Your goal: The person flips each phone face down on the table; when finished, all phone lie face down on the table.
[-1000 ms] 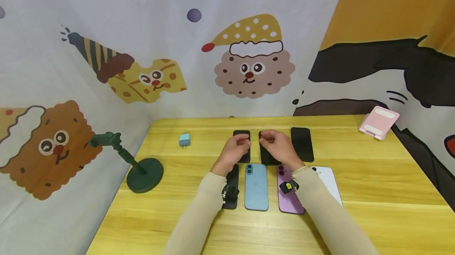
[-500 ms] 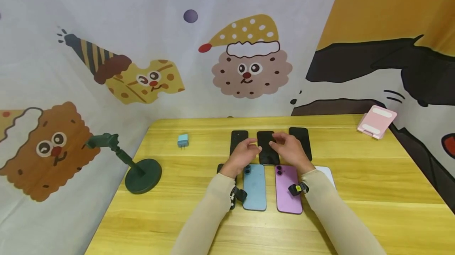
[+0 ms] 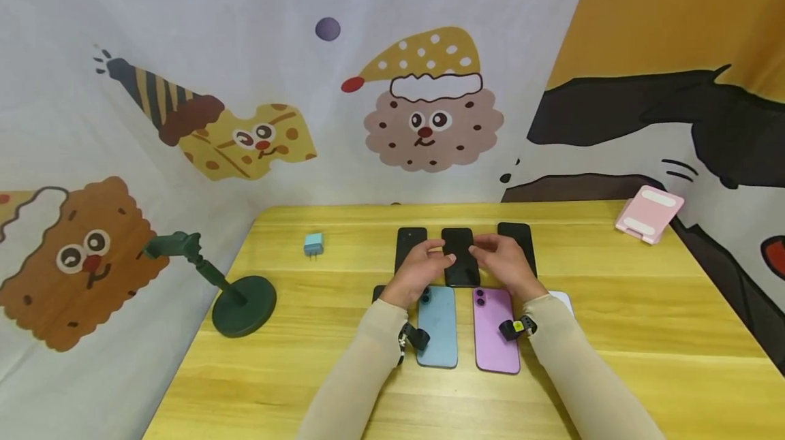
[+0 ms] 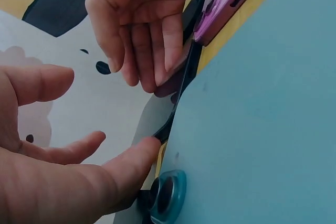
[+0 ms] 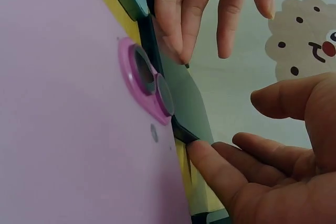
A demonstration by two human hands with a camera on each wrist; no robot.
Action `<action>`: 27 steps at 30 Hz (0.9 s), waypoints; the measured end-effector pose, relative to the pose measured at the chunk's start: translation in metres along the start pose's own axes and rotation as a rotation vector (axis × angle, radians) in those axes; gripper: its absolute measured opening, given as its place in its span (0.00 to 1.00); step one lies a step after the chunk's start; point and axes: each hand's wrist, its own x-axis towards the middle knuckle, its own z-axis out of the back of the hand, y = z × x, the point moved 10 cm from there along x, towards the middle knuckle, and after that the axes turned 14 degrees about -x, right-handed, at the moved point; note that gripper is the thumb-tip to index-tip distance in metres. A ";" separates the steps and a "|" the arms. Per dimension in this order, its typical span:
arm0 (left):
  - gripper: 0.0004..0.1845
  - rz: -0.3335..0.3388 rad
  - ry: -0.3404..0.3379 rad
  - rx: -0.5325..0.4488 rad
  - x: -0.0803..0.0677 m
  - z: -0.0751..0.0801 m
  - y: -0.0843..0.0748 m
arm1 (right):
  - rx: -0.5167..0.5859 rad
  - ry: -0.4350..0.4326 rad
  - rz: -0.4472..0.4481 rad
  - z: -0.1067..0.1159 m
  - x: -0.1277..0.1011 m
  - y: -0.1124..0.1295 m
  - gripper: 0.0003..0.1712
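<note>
Your left hand (image 3: 422, 268) and right hand (image 3: 506, 263) both rest on the table around the middle black glass-fronted phone (image 3: 460, 256), which lies flat, screen up, in the far row on the yellow wooden table (image 3: 644, 331). Your fingers are straight and relaxed rather than wrapped round it: on the left, a fingertip (image 4: 142, 157) touches the phone's near left edge; on the right, a fingertip (image 5: 198, 150) touches its near right corner. Neither hand lifts or encloses the phone.

Just behind your left hand lies a second black phone (image 3: 409, 244), and behind your right hand a third black phone (image 3: 516, 241), so the middle one sits between them with small gaps. In the near row, the light blue phone (image 3: 438, 326) lies camera side up just below your left hand, and the purple phone (image 3: 495, 331) lies beside it below your right wrist. A white phone (image 3: 561, 300) is partly hidden by your right sleeve, and a dark phone (image 3: 379, 291) is mostly covered by your left arm.

Well apart to the left stand a small blue charger plug (image 3: 313, 245) and a dark green stand with a round base (image 3: 236, 295). A pink folding holder (image 3: 649, 213) sits at the far right corner.
</note>
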 end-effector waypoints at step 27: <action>0.26 -0.099 0.048 -0.101 0.008 -0.004 -0.010 | 0.185 0.125 -0.009 -0.029 -0.002 0.021 0.34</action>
